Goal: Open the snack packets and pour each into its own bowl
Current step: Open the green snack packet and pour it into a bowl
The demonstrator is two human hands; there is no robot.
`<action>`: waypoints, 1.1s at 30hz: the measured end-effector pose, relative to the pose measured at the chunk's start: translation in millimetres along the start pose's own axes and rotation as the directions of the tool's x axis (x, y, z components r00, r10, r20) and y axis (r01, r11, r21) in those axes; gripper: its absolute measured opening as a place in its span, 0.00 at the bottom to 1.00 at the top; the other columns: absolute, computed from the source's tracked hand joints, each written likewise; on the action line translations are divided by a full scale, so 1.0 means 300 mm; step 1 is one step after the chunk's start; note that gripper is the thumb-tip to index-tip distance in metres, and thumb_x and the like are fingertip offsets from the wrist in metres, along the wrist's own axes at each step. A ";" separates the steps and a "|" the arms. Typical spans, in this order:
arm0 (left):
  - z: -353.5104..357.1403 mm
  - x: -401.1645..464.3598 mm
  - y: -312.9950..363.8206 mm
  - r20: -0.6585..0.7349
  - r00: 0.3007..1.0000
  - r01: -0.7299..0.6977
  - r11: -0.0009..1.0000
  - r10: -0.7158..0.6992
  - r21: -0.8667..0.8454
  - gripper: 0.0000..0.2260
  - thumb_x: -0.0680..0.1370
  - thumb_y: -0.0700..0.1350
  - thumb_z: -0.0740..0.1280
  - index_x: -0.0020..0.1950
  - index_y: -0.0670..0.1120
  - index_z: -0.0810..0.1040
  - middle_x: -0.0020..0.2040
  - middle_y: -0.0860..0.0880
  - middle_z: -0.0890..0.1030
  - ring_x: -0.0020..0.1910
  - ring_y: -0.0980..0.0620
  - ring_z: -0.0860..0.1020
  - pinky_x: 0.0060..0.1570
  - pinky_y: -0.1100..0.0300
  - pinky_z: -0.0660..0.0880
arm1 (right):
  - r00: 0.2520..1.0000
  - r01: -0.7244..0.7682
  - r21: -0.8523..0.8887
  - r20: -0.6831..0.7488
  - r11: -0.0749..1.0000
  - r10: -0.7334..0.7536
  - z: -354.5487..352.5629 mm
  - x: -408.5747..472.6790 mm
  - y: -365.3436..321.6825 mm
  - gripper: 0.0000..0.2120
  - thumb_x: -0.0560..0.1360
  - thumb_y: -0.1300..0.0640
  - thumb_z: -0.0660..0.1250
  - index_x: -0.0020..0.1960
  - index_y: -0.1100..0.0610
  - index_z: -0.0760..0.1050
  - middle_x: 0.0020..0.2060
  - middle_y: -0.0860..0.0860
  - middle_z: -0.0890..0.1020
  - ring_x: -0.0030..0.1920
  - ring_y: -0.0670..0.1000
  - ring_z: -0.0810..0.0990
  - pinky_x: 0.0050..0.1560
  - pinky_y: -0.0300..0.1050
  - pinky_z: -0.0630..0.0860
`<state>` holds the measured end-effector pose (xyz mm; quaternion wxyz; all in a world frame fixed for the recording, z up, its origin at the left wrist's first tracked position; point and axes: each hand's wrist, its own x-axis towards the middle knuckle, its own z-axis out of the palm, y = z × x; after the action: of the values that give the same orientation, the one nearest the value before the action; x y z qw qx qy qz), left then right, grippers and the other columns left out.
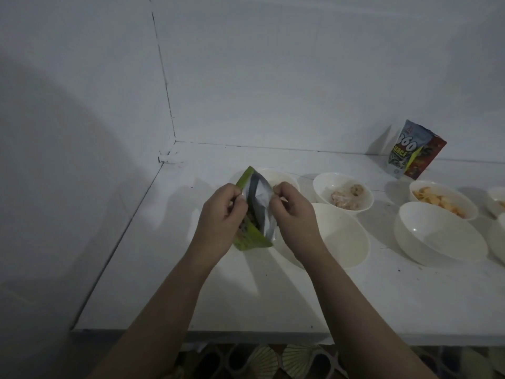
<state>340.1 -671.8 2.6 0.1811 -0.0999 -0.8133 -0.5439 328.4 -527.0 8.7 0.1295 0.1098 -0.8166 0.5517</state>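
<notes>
Your left hand (222, 212) and right hand (291, 212) pinch the green packet (255, 214) between their fingers, mouth spread. Yank unevenly and snacks may spill past the empty bowl (341, 236) just right of your fingers.

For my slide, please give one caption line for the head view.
Both hands, left and right, pull open a green snack packet above white bowls on a counter.

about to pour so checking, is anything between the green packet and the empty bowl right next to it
Nothing visible does. The green packet is pinched at its opened top by the left hand and right hand, and the empty bowl sits just to its right, open, partly behind the right hand. The other bowls stand farther right.
</notes>
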 end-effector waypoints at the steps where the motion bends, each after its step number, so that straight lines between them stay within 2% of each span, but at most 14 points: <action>1: -0.008 -0.004 -0.007 0.008 1.000 -0.007 1.000 0.007 0.007 0.10 0.80 0.41 0.58 0.40 0.39 0.68 0.34 0.46 0.69 0.31 0.58 0.66 0.31 0.67 0.64 | 1.000 -0.014 -0.024 -0.022 1.000 0.014 -0.004 0.000 0.008 0.11 0.77 0.64 0.60 0.37 0.59 0.64 0.29 0.47 0.66 0.31 0.46 0.63 0.32 0.39 0.61; 4: -0.039 -0.005 -0.029 -0.014 1.000 -0.028 0.999 0.028 0.040 0.09 0.79 0.35 0.60 0.39 0.38 0.68 0.33 0.50 0.68 0.29 0.59 0.66 0.30 0.69 0.62 | 0.989 -0.028 -0.112 -0.144 0.993 0.011 -0.009 0.004 0.012 0.10 0.76 0.64 0.61 0.37 0.60 0.65 0.30 0.50 0.68 0.32 0.48 0.64 0.30 0.38 0.61; 6: -0.052 -0.004 -0.032 -0.047 0.997 -0.052 0.997 0.055 0.064 0.08 0.78 0.36 0.61 0.39 0.40 0.69 0.33 0.51 0.69 0.30 0.59 0.66 0.31 0.69 0.63 | 0.979 -0.019 -0.144 -0.201 0.989 -0.011 -0.007 0.002 -0.002 0.09 0.76 0.64 0.60 0.38 0.63 0.67 0.32 0.55 0.71 0.33 0.49 0.66 0.32 0.43 0.65; 9: -0.038 -0.011 -0.021 -0.074 0.993 -0.090 0.994 0.094 0.063 0.08 0.77 0.39 0.60 0.38 0.42 0.69 0.34 0.51 0.70 0.32 0.58 0.67 0.32 0.68 0.65 | 0.985 0.027 -0.170 -0.161 0.985 -0.055 0.008 -0.011 -0.026 0.09 0.76 0.63 0.60 0.39 0.65 0.67 0.33 0.58 0.72 0.34 0.49 0.66 0.33 0.44 0.65; 12: -0.007 -0.032 0.007 -0.126 0.989 -0.079 0.996 0.084 0.039 0.10 0.80 0.39 0.59 0.38 0.45 0.68 0.33 0.53 0.68 0.32 0.59 0.68 0.32 0.70 0.66 | 0.984 0.089 -0.194 -0.136 0.977 -0.117 0.015 -0.026 -0.042 0.10 0.76 0.59 0.58 0.40 0.65 0.67 0.33 0.56 0.72 0.34 0.49 0.66 0.34 0.44 0.66; 17: 0.021 -0.047 -0.026 -0.224 0.952 0.162 0.965 -0.208 -0.207 0.11 0.83 0.42 0.55 0.41 0.46 0.68 0.38 0.51 0.70 0.37 0.59 0.69 0.38 0.73 0.67 | 0.973 0.156 -0.216 -0.133 0.964 -0.188 -0.011 -0.038 -0.064 0.08 0.78 0.64 0.60 0.41 0.64 0.69 0.36 0.54 0.73 0.38 0.53 0.71 0.37 0.51 0.71; 20: 0.030 -0.025 -0.101 -0.263 0.895 0.314 0.928 -0.360 -0.202 0.06 0.83 0.46 0.56 0.49 0.49 0.70 0.49 0.51 0.72 0.45 0.58 0.72 0.44 0.69 0.69 | 0.974 0.185 -0.159 -0.099 0.970 -0.202 -0.032 -0.054 -0.083 0.07 0.79 0.62 0.60 0.42 0.62 0.70 0.36 0.53 0.74 0.36 0.52 0.71 0.33 0.45 0.68; 22: 0.032 0.003 -0.145 -0.182 0.816 0.494 0.825 -0.549 -0.276 0.09 0.83 0.51 0.55 0.56 0.48 0.69 0.57 0.47 0.74 0.53 0.53 0.75 0.52 0.61 0.73 | 0.977 0.192 -0.102 -0.078 0.976 -0.200 -0.041 -0.065 -0.092 0.08 0.79 0.59 0.59 0.43 0.61 0.70 0.36 0.53 0.74 0.33 0.49 0.69 0.33 0.37 0.63; 24: 0.034 0.024 -0.153 -0.035 0.752 0.588 0.694 -0.658 -0.415 0.14 0.83 0.52 0.53 0.56 0.45 0.73 0.55 0.43 0.78 0.55 0.48 0.77 0.57 0.51 0.76 | 0.977 0.201 -0.072 -0.057 0.977 -0.206 -0.046 -0.075 -0.094 0.08 0.78 0.58 0.58 0.44 0.61 0.71 0.36 0.53 0.74 0.33 0.47 0.67 0.33 0.34 0.62; 26: 0.035 0.036 -0.133 0.025 0.743 0.592 0.639 -0.669 -0.491 0.16 0.84 0.49 0.53 0.48 0.44 0.77 0.48 0.42 0.81 0.51 0.46 0.79 0.49 0.53 0.79 | 0.977 0.207 -0.062 -0.046 0.976 -0.210 -0.054 -0.083 -0.093 0.08 0.78 0.58 0.58 0.44 0.61 0.71 0.36 0.53 0.74 0.33 0.47 0.68 0.34 0.34 0.62; 28: 0.041 0.053 -0.123 0.035 0.741 0.583 0.616 -0.671 -0.530 0.17 0.84 0.49 0.54 0.46 0.45 0.78 0.46 0.43 0.82 0.49 0.46 0.80 0.47 0.53 0.78 | 0.974 0.217 -0.070 -0.055 0.974 -0.221 -0.069 -0.087 -0.093 0.07 0.79 0.60 0.58 0.44 0.61 0.72 0.36 0.52 0.74 0.33 0.45 0.68 0.35 0.33 0.62; 31: 0.058 0.091 -0.135 0.015 0.736 0.570 0.608 -0.676 -0.553 0.18 0.84 0.52 0.53 0.50 0.42 0.78 0.50 0.40 0.81 0.52 0.43 0.80 0.58 0.45 0.76 | 0.954 0.284 -0.176 -0.048 0.942 -0.297 -0.111 -0.085 -0.089 0.06 0.80 0.64 0.60 0.45 0.61 0.73 0.39 0.50 0.75 0.39 0.43 0.72 0.37 0.29 0.67; 33: 0.068 0.119 -0.135 0.002 0.738 0.544 0.593 -0.675 -0.594 0.17 0.84 0.52 0.53 0.53 0.42 0.76 0.49 0.40 0.79 0.50 0.43 0.79 0.60 0.44 0.74 | 0.941 0.306 -0.280 -0.058 0.910 -0.334 -0.140 -0.080 -0.066 0.05 0.80 0.63 0.60 0.47 0.60 0.73 0.41 0.48 0.75 0.42 0.44 0.74 0.37 0.30 0.71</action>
<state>289.3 -670.0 -24.2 0.0353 0.1994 -0.5753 -0.7925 361.1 -494.4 33.1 0.2745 0.1948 -0.8464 0.4127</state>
